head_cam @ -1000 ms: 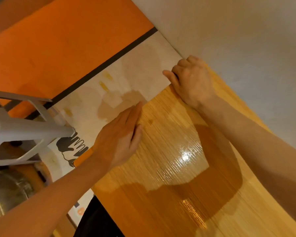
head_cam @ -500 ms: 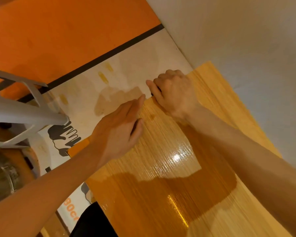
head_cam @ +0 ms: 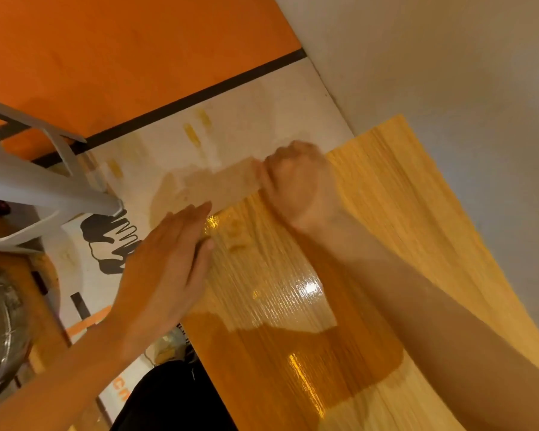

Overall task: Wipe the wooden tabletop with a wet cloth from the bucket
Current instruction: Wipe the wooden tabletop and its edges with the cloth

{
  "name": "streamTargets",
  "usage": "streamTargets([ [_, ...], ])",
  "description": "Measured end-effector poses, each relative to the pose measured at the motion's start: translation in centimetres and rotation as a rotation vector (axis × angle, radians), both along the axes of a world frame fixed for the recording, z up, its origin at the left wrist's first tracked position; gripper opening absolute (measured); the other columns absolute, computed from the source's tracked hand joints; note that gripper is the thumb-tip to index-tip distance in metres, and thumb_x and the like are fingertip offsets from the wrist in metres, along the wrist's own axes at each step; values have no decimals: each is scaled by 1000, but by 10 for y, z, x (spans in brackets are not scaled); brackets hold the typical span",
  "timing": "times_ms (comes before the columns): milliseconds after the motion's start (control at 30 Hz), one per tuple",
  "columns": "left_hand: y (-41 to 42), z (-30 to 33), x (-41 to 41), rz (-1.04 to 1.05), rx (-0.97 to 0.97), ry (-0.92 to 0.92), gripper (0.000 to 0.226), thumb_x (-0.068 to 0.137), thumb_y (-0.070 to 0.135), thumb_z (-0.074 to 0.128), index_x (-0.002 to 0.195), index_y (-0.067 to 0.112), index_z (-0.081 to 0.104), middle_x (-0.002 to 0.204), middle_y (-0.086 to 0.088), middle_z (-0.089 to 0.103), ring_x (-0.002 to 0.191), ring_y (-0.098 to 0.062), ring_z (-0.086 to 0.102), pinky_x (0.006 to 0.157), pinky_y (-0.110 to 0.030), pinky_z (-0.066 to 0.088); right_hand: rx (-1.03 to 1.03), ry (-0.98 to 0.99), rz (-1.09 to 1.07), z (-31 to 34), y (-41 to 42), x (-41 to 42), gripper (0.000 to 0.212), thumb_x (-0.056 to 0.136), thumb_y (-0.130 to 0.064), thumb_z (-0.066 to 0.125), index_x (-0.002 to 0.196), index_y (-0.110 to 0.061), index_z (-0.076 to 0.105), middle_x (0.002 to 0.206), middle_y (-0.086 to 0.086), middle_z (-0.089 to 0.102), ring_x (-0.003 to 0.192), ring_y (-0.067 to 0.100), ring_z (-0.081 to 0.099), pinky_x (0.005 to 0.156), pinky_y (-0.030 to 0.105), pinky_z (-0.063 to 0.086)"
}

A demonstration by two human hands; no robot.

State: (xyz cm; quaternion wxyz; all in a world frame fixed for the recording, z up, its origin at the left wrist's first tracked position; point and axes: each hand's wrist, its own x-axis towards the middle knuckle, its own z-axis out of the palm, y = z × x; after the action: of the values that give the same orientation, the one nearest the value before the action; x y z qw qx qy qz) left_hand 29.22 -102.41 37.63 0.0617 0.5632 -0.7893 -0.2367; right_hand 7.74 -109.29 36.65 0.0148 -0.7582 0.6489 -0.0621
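Head view: your left hand (head_cam: pixel 165 269) lies flat, fingers straight, at the near edge of the wooden tabletop (head_cam: pixel 402 244). Your right hand (head_cam: pixel 299 185), blurred, is fisted at the far edge; cloth unseen, so its grip is unclear. Tabletop glistens wet.

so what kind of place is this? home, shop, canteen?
Hard to be sure; probably a small eatery or shop rather than a home. The glossy wooden tabletop stands against a plain wall, beside a white plastic stool, over an orange floor carrying printed graphics, like distancing markers.
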Motion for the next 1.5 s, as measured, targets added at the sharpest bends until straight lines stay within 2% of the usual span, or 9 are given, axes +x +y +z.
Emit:
streamTargets([
  [133,4,-11,-5,-45,-87,-74,54,104,34,36,148,5,45,137,-17,60,122,-36,60,102,-44,48,84,-189,186,6,3,-20,46,100,-37,38,78,-13,71,78,3,68,83,24,59,85,32,41],
  [367,0,-19,-5,-69,-164,-42,55,104,33,34,149,2,44,136,-17,60,120,-33,58,103,-41,43,42,-132,-335,6,-15,-75,44,101,-31,38,84,-7,70,94,8,69,102,25,58,121,43,12],
  [600,2,-18,-6,-60,-151,-29,55,104,33,34,150,4,43,134,-14,61,119,-32,59,100,-40,46,26,-243,101,-4,32,1,46,101,-38,40,130,-9,59,134,6,59,134,25,45,120,41,17],
  [733,2,-21,-6,-45,-188,-20,52,104,32,36,147,5,46,132,-13,63,115,-30,60,95,-34,43,-2,-301,-306,-2,13,-76,47,104,-35,35,142,-9,46,150,8,41,145,25,25,121,42,11],
  [833,2,-20,-6,-39,-211,-17,51,104,31,36,145,5,50,128,-12,65,111,-29,62,93,-33,43,-70,-408,-544,-3,25,-35,45,104,-27,36,145,-7,41,154,9,34,147,28,17,122,43,6],
  [1033,1,-21,-6,-43,-149,-17,52,104,33,35,148,7,46,133,-11,63,116,-32,62,95,-41,50,-20,-307,-51,-2,87,24,45,102,-28,43,142,-7,46,150,8,40,146,24,24,122,45,14],
  [1267,-2,-24,-6,-62,-202,55,50,104,32,36,144,5,51,126,-8,66,109,-27,63,89,-37,50,-100,-384,-773,-1,76,-48,47,105,-27,33,147,-8,36,157,7,27,148,27,13,121,49,9],
  [1400,-1,-27,-4,-53,-254,116,47,104,28,39,142,5,53,122,-9,67,106,-27,63,89,-35,47,-73,-377,-465,-4,119,69,44,104,-25,36,146,-10,39,157,6,29,149,23,13,123,42,5],
  [1500,-3,-25,-5,-53,-258,123,47,103,28,40,141,5,54,123,-8,67,108,-24,63,93,-33,47,17,-254,-169,2,128,57,45,104,-30,35,146,-13,40,156,4,31,148,21,17,122,42,10],
])
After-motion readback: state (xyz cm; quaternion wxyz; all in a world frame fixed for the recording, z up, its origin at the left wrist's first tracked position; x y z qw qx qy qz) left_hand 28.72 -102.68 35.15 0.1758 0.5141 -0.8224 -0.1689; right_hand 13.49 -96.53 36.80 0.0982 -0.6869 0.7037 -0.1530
